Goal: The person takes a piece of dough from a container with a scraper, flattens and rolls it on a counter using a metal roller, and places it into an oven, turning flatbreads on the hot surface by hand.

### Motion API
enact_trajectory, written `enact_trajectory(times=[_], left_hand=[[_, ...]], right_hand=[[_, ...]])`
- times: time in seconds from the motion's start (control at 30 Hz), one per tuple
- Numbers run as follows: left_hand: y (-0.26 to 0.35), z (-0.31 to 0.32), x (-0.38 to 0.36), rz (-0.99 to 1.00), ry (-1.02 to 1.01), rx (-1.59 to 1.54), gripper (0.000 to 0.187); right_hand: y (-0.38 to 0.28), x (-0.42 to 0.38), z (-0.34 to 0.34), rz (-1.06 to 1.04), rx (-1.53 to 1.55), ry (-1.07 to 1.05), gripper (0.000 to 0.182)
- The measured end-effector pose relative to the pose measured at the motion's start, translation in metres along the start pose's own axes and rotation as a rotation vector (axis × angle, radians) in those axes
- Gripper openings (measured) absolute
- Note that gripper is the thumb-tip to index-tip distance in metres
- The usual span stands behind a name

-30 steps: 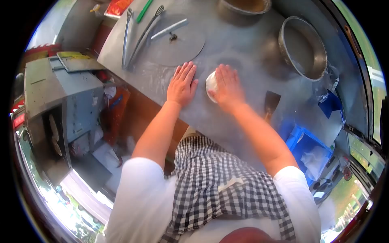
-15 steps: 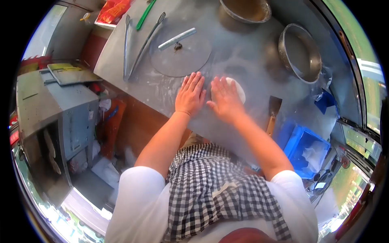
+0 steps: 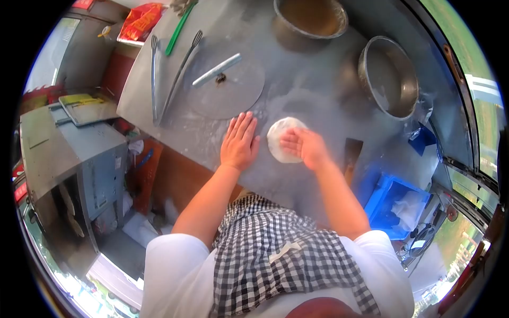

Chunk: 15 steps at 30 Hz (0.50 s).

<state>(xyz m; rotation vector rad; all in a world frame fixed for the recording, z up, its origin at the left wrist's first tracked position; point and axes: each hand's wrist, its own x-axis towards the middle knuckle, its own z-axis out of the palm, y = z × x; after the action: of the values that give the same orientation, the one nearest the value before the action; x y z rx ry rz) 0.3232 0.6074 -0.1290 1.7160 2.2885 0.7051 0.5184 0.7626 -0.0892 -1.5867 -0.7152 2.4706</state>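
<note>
A flat, round white piece of dough [image 3: 279,139] lies on the grey metal worktop [image 3: 270,183]. My right hand [image 3: 306,147] is over the dough's right edge, its fingers stretched out and slightly blurred. Left of the dough, my left hand [image 3: 240,142] rests flat on the worktop with its fingers extended and holds nothing. Just beyond my left hand is a round plate [image 3: 241,90] with a silver bar [image 3: 216,69] across it.
Two metal bowls [image 3: 392,108] [image 3: 313,33] stand at the back and right. Long tongs [image 3: 177,79] and a green tool [image 3: 181,29] lie at the left. A scraper [image 3: 352,153] and a blue bin [image 3: 383,212] are on the right.
My right hand has shifted right, uncovering most of the dough, which looks wider and flatter. My left hand is a little lower and further left in view. The whole view has shifted slightly.
</note>
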Motion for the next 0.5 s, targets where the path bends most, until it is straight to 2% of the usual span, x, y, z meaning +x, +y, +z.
enact_trajectory(times=[0.1, 0.17, 0.23, 0.37, 0.5], left_hand=[[-0.001, -0.003, 0.010, -0.016, -0.005, 0.021, 0.054], [0.004, -0.005, 0.003, -0.030, -0.031, 0.020, 0.054], [0.001, -0.001, 0.003, -0.030, -0.034, 0.029, 0.055], [0.000, -0.002, 0.004, -0.024, -0.027, 0.032, 0.055], [0.003, -0.004, 0.005, -0.036, -0.030, 0.036, 0.056]], right_hand=[[-0.033, -0.006, 0.014, -0.008, -0.116, -0.091, 0.033], [-0.070, -0.007, 0.015, -0.115, -0.031, -0.248, 0.033], [-0.127, -0.002, 0.024, -0.320, 0.042, -0.293, 0.032], [-0.233, 0.053, 0.023, -0.562, 0.150, -0.262, 0.030], [-0.307, 0.113, 0.030, -0.605, 0.203, -0.088, 0.028]])
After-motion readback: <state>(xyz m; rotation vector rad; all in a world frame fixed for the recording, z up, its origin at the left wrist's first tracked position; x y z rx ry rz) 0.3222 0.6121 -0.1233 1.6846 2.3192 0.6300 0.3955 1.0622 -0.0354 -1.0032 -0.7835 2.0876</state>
